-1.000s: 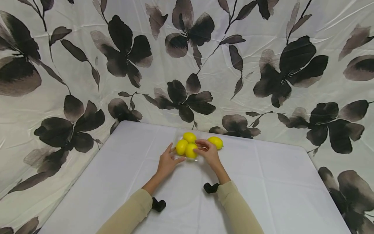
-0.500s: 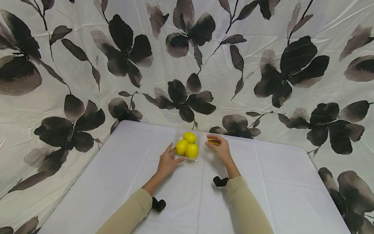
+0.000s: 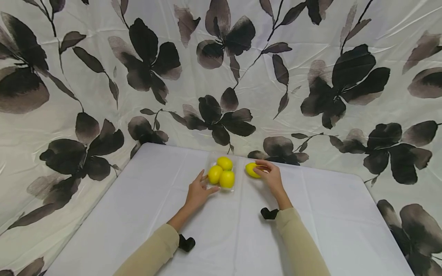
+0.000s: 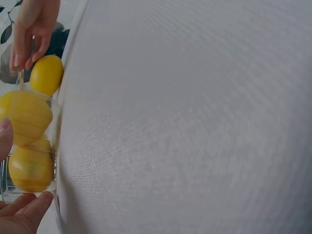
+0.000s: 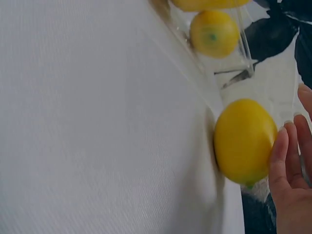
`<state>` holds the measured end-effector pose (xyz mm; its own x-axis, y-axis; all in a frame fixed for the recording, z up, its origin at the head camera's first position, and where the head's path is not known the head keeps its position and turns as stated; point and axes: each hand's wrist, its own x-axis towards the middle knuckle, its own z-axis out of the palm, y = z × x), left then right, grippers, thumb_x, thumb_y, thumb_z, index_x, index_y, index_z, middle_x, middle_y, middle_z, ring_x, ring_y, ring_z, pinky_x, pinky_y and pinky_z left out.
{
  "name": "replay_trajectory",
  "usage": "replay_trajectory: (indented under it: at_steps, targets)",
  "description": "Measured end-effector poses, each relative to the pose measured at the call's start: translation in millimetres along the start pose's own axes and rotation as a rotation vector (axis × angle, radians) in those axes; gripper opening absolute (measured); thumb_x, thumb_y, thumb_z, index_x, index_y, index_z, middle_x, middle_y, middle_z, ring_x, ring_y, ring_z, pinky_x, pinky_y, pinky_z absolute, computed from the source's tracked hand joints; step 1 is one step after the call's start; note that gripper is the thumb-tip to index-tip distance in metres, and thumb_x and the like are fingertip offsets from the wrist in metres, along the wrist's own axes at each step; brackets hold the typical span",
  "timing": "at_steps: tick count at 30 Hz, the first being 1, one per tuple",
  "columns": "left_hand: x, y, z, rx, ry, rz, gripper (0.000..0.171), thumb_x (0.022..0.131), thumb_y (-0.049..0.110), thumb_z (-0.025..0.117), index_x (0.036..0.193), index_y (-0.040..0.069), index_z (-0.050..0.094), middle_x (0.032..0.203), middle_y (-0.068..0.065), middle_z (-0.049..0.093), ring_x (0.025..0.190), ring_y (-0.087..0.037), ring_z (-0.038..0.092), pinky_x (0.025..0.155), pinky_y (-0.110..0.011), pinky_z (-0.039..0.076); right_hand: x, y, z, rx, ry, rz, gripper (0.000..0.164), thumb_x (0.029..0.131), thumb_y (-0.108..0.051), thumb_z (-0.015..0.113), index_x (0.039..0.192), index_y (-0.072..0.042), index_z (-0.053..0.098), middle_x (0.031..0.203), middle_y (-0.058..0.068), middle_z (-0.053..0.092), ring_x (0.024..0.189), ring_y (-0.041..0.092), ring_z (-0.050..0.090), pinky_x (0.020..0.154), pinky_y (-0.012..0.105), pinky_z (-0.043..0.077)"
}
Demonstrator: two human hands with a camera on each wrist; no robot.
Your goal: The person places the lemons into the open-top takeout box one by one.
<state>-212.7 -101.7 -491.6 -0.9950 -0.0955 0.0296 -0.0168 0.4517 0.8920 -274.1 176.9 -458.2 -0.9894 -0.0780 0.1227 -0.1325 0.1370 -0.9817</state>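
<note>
A clear plastic container [image 3: 230, 189] stands near the table's far edge with three yellow lemons [image 3: 215, 174] in it. My left hand [image 3: 198, 194] rests at its near left corner, fingers extended along the side and thumb at the front. In the left wrist view, fingertips [image 4: 39, 207] touch the container's end. A further lemon [image 3: 252, 170] lies on the cloth just right of the container. Beside it, my right hand [image 3: 272, 179] has its fingers at the lemon's right side. The right wrist view shows those fingers fairly straight against or very near the lemon [image 5: 245, 141].
A white cloth covers the table [image 3: 283, 230]. Just behind its far edge hangs a white curtain [image 3: 221, 80] with dark floral print. A black device sits at each wrist, one at the left cuff [image 3: 187, 243] and one at the right [image 3: 269, 213].
My right hand has moved from the lemons in the container, over the lone lemon, to that lemon's right side. The lone lemon sits slightly further left. My left hand has stayed put.
</note>
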Motion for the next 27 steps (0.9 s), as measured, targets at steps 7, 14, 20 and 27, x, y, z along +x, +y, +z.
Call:
replay_trajectory:
  at_steps: [7,14,20,27]
  targets:
    - [0.0,-0.5,-0.7,0.001,0.002,0.0,0.098,0.079,0.027,0.084,0.154,0.0,0.028,0.143,-0.022,0.053,0.058,-0.012,0.034,0.051,-0.021,0.027,2,2,-15,-0.046,0.046,-0.009,0.04,0.088,-0.005,0.073,0.124,0.008,0.062,0.128,0.029,0.06,0.114,0.035,0.06,0.085,0.013,0.049]
    - [0.3,-2.1,-0.8,-0.006,-0.006,-0.001,0.099,0.078,0.029,0.085,0.154,0.001,0.028,0.143,-0.021,0.054,0.061,-0.012,0.037,0.053,-0.021,0.029,9,12,-21,-0.058,0.0,0.074,0.047,0.091,-0.006,0.07,0.132,0.009,0.055,0.138,0.028,0.054,0.131,0.041,0.047,0.109,0.035,0.042]
    - [-0.5,-1.1,-0.9,-0.007,-0.006,0.001,0.098,0.079,0.029,0.084,0.154,0.001,0.028,0.143,-0.021,0.054,0.061,-0.012,0.037,0.052,-0.021,0.028,25,49,-17,-0.143,-0.069,0.096,0.054,0.089,-0.017,0.074,0.137,-0.001,0.054,0.144,0.019,0.051,0.131,0.036,0.049,0.112,0.046,0.037]
    - [-0.3,-2.1,-0.5,-0.004,-0.005,0.008,0.098,0.079,0.028,0.084,0.154,0.001,0.028,0.143,-0.021,0.054,0.061,-0.011,0.037,0.052,-0.02,0.029,29,52,-11,-0.217,-0.095,0.155,0.061,0.087,-0.02,0.076,0.142,-0.008,0.052,0.149,0.014,0.047,0.131,0.035,0.049,0.111,0.046,0.04]
